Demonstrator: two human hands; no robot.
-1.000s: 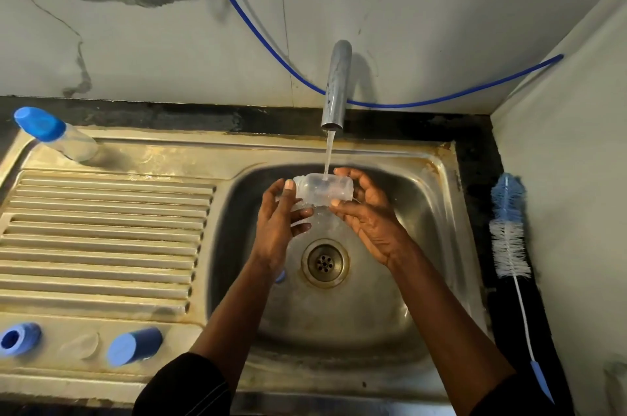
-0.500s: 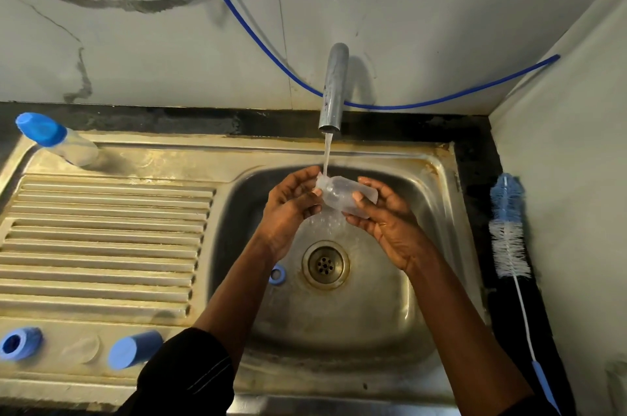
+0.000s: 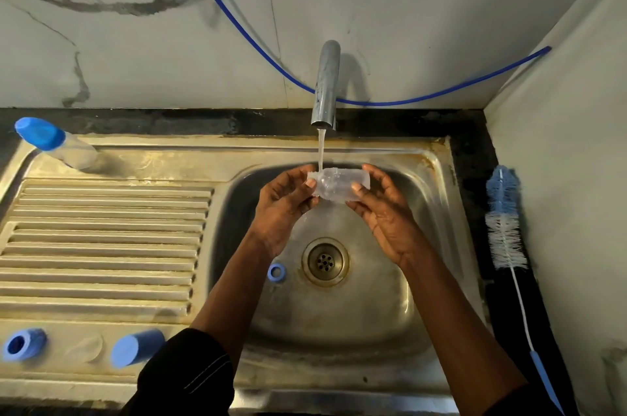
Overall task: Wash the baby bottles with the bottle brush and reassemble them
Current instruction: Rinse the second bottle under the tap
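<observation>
Clear bottle [image 3: 336,185] lying sideways over basin [image 3: 424,246], under water stream [image 3: 320,149] from tap [image 3: 325,86]. L hand [image 3: 283,208] pinches neck end w/ thumb + fingertips; R hand [image 3: 383,212] curls fingers round base end. Blue ring [image 3: 276,272] on basin floor just L of drain [image 3: 325,261]. Bottle brush [image 3: 504,222] on dark counter, R of sink. Capped bottle [image 3: 54,144] at back-L corner of drainboard; blue collar [image 3: 22,344] + blue cap [image 3: 135,347] on front edge.
</observation>
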